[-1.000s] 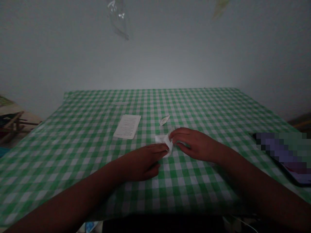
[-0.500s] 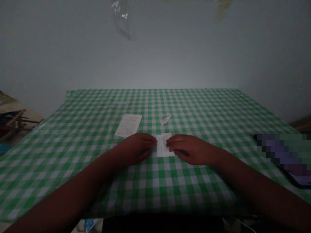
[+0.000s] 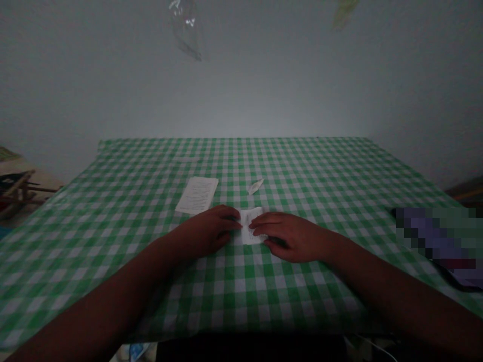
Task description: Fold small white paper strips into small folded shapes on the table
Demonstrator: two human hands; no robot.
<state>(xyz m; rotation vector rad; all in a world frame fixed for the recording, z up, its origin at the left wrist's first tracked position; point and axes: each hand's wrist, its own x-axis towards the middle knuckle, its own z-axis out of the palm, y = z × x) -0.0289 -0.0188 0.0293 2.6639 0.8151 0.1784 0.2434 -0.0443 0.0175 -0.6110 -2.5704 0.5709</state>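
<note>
A small sheet of printed paper (image 3: 247,236) lies flat on the tablecloth between my hands, with creases in it. My left hand (image 3: 215,229) rests at the paper's left edge, fingers stretched toward it and thumb apart. Across the right part of the sheet lie the spread fingers of my right hand (image 3: 287,234), which cover some of the print; its thumb is by the lower right corner. Just beyond the sheet sits a small folded piece of paper (image 3: 255,186), pointed at its ends. A stack of printed sheets (image 3: 198,195) lies beyond my left hand.
The table wears a green and white checked cloth (image 3: 302,171) and meets a grey wall (image 3: 264,75). At the right edge lies a dark-framed device (image 3: 396,213) with a pixelated screen. Clear plastic (image 3: 186,30) hangs on the wall. Wooden furniture (image 3: 18,188) stands off to the left.
My right hand has slid left over the paper, its fingers now flatter and covering more of the print. My left hand stays by the left edge. The view has shifted slightly.
</note>
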